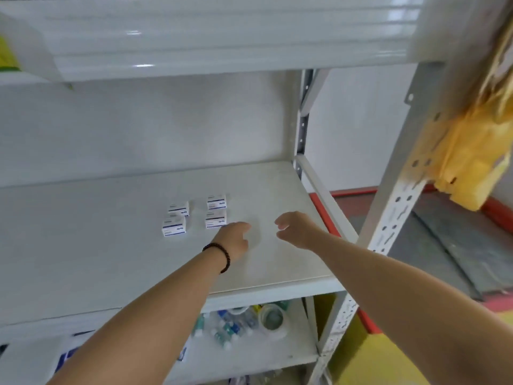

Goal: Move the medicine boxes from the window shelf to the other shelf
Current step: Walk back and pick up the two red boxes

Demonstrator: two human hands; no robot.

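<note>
Head view: both hands (pixel 236 238) (pixel 295 229) hover open, empty, over smooth white shelf (pixel 111 259) beside four small cardboard medicine boxes (pixel 194 215).

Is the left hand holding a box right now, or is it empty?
Empty. The left hand is loosely curled over the bare shelf, nothing in it; all four medicine boxes sit on the shelf beyond it.

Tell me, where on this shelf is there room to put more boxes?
The shelf is bare all along its left part, left of the four boxes, and behind them up to the wall. The right part, between the boxes and the post, is bare too, but the left hand and right hand are over it. Only the middle, with the boxes, is crowded.
</note>
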